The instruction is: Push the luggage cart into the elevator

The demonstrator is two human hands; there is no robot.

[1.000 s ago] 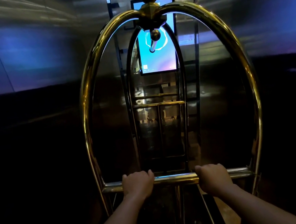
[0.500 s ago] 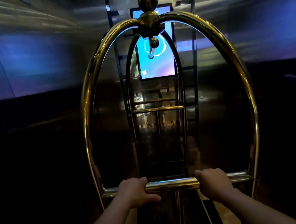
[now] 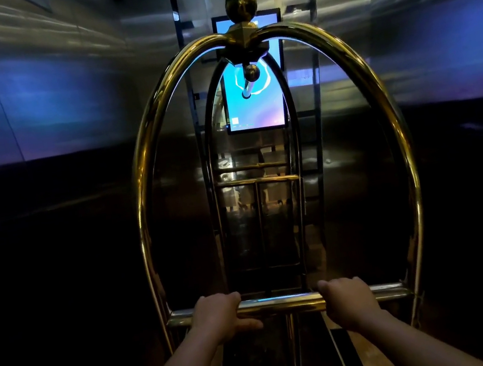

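Already between the elevator's steel walls [image 3: 33,98], the brass luggage cart [image 3: 148,153] looks heavy, rigid and slick, so its low crossbar [image 3: 283,302] seems the best hold, where the left hand [image 3: 222,317] and right hand [image 3: 350,301] each clench it.

The luggage cart [image 3: 393,116] is polished brass-coloured metal, its arched tubes smooth and glossy with bright streaks of reflection. The handle bar [image 3: 283,302] between the left hand [image 3: 219,314] and the right hand [image 3: 350,299] is the same shiny metal, mirror-like on top. Above the hands, the ball finial [image 3: 240,2] gleams gold. The elevator walls [image 3: 34,104] on either side look like brushed steel, sheeny above, darker below. The screen [image 3: 257,108] ahead is glossy glass.
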